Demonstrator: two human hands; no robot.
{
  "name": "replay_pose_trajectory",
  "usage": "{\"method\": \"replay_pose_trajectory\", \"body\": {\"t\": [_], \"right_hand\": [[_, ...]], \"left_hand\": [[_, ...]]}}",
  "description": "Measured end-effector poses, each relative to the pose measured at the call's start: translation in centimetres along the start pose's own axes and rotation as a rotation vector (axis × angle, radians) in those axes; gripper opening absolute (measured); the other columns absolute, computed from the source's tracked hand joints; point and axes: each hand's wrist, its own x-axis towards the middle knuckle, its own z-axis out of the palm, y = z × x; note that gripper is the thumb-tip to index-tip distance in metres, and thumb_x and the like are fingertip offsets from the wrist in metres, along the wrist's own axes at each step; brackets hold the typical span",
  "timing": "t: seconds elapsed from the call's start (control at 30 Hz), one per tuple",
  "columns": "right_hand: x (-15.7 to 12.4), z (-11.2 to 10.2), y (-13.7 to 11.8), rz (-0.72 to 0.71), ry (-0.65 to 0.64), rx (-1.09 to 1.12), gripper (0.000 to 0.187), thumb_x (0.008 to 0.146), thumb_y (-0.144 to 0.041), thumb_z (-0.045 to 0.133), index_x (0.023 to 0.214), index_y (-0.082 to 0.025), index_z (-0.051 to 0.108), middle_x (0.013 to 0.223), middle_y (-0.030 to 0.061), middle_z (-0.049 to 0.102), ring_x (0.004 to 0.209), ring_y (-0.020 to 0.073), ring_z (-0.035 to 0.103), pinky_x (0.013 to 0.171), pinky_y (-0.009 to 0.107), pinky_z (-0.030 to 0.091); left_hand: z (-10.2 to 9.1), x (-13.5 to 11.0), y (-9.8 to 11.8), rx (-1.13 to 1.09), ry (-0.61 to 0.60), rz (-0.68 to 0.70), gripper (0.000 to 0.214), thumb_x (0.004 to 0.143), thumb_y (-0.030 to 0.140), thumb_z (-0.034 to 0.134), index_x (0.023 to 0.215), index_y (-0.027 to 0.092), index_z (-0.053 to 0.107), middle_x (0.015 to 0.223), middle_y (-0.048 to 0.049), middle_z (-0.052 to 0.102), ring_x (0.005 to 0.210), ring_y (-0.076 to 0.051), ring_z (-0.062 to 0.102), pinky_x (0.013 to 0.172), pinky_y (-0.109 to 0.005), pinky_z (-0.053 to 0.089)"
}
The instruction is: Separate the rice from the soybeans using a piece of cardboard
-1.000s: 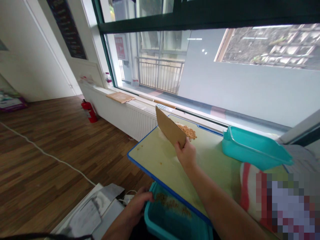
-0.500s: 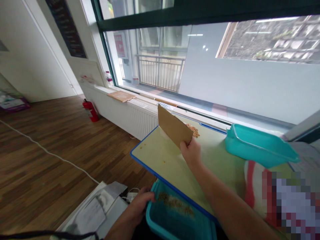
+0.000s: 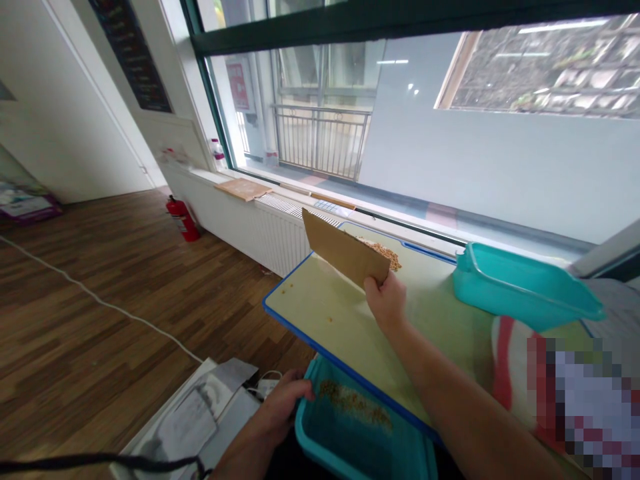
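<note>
My right hand (image 3: 385,301) grips a brown cardboard piece (image 3: 343,250) by its near corner and holds it on edge over the green table (image 3: 325,303). Behind the cardboard lies a pile of small tan grains (image 3: 386,253). A few loose grains (image 3: 287,289) sit near the table's left edge. My left hand (image 3: 283,403) holds the rim of a teal bin (image 3: 350,437) below the table's blue front edge. That bin has grains on its bottom.
A second teal bin (image 3: 520,287) stands on the table at the right. A red fire extinguisher (image 3: 183,219) stands by the white radiator (image 3: 260,233) under the window. Papers (image 3: 200,420) and a cable lie on the wooden floor at the lower left.
The cardboard has swung from steeply tilted to lower and more level, and my right hand has shifted slightly right. My left hand stays on the lower bin.
</note>
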Motion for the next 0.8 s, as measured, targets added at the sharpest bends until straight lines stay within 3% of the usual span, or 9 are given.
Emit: {"method": "replay_pose_trajectory", "body": {"t": [0.2, 0.3, 0.47, 0.6, 0.8], "right_hand": [[0.1, 0.2, 0.4, -0.015, -0.016, 0.027, 0.021, 0.074, -0.036, 0.043, 0.075, -0.019, 0.055, 0.058, 0.0026, 0.054, 0.055, 0.0170, 0.049, 0.052, 0.027, 0.035], [0.3, 0.5, 0.5, -0.028, -0.046, 0.040, 0.019, 0.073, -0.035, 0.043, 0.076, -0.019, 0.053, 0.060, 0.0028, 0.055, 0.056, 0.0174, 0.050, 0.052, 0.027, 0.035], [0.3, 0.8, 0.1, -0.033, -0.077, -0.007, 0.033, 0.073, -0.034, 0.043, 0.097, -0.013, 0.053, 0.070, 0.0087, 0.060, 0.059, 0.0194, 0.052, 0.053, 0.029, 0.036], [0.1, 1.1, -0.2, -0.062, -0.111, -0.035, 0.032, 0.076, -0.034, 0.042, 0.098, -0.013, 0.052, 0.070, 0.0088, 0.059, 0.059, 0.0190, 0.052, 0.054, 0.029, 0.035], [-0.1, 1.0, -0.5, -0.086, -0.129, -0.083, 0.034, 0.079, -0.036, 0.039, 0.100, -0.014, 0.052, 0.064, 0.0059, 0.058, 0.052, 0.0166, 0.048, 0.050, 0.027, 0.032]], "left_hand": [[0.1, -0.1, 0.1, 0.059, 0.140, -0.003, 0.028, 0.048, 0.012, 0.053, 0.076, 0.015, 0.055, 0.053, 0.0017, 0.057, 0.049, -0.015, 0.052, 0.045, -0.024, 0.038], [0.1, 0.0, 0.1, 0.046, 0.111, -0.007, 0.027, 0.047, 0.011, 0.052, 0.074, 0.015, 0.055, 0.055, 0.0005, 0.059, 0.051, -0.016, 0.054, 0.046, -0.025, 0.040], [-0.3, 0.3, 0.0, 0.029, 0.083, -0.001, 0.023, 0.046, 0.011, 0.052, 0.069, 0.016, 0.054, 0.054, 0.0000, 0.060, 0.048, -0.015, 0.053, 0.045, -0.024, 0.038], [-0.6, 0.6, -0.2, 0.027, 0.079, 0.009, 0.018, 0.046, 0.011, 0.052, 0.063, 0.016, 0.052, 0.050, 0.0016, 0.056, 0.045, -0.013, 0.051, 0.042, -0.022, 0.035], [-0.7, 0.8, -0.3, 0.012, 0.105, -0.003, 0.025, 0.046, 0.010, 0.051, 0.071, 0.015, 0.055, 0.053, 0.0002, 0.060, 0.048, -0.015, 0.054, 0.044, -0.024, 0.038]]}}
